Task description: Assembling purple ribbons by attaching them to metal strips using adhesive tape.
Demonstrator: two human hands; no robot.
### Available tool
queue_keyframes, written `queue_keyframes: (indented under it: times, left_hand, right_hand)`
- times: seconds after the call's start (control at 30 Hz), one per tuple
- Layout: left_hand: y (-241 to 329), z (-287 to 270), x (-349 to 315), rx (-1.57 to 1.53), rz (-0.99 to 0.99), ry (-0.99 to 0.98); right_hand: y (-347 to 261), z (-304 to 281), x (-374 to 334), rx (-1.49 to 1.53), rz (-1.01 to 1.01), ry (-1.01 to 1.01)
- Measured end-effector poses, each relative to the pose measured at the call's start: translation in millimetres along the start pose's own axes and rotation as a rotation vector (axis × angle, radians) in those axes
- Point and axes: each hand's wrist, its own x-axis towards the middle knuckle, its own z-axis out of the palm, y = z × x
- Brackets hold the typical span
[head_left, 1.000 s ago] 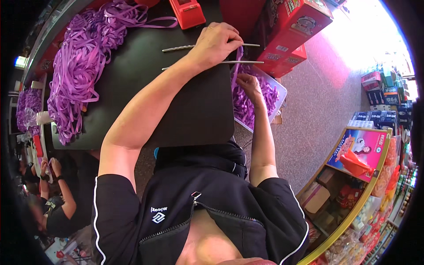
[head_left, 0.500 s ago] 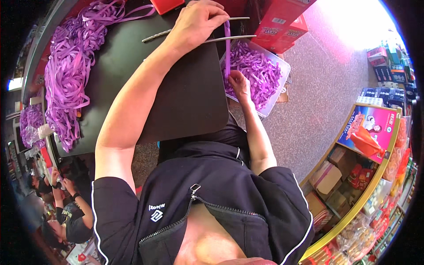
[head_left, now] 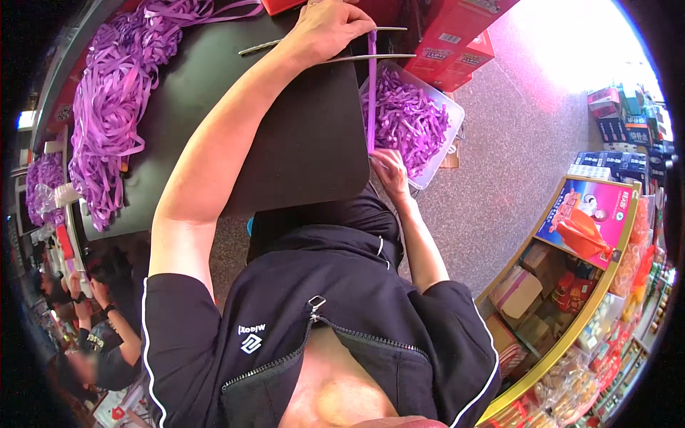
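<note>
A narrow purple ribbon (head_left: pixel 372 100) runs taut past the right edge of the black table. At its far end my left hand (head_left: pixel 330 32) has fingers and thumb pinched together beside the thin metal rods (head_left: pixel 385 55). The ribbon's near end is between the closed fingers of my right hand (head_left: pixel 390 171), just off the table corner. Beneath that stretch of ribbon stands a clear plastic bin (head_left: pixel 457 118) full of short purple ribbon pieces (head_left: pixel 410 118). A large heap of long purple ribbons (head_left: pixel 107 114) lies along the table's left side.
The black table top (head_left: pixel 300 157) fills the space under my left forearm. Red boxes (head_left: pixel 453 53) stand beyond the bin. A gold-edged display cabinet (head_left: pixel 556 285) holds packages at the right. Another person (head_left: pixel 107 335) works at the lower left, beside more purple ribbon (head_left: pixel 44 182).
My right hand has moved nearer to me, pulling down along the ribbon, so a longer stretch shows between my hands. My left hand stays at the rods. The whole view has shifted slightly.
</note>
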Motion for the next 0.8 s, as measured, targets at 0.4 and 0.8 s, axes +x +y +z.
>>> queue_keyframes:
  times: [0.4,0.8]
  left_hand:
    - [-7.6,8.0,7.5,-0.024,-0.001,-0.040]
    - [-14.3,14.6,9.7,0.085,0.002,0.049]
  right_hand:
    - [-176.9,-135.4,-32.6,0.091,-0.096,-0.117]
    - [-270.8,-171.1,89.4,0.483,-0.356,-0.377]
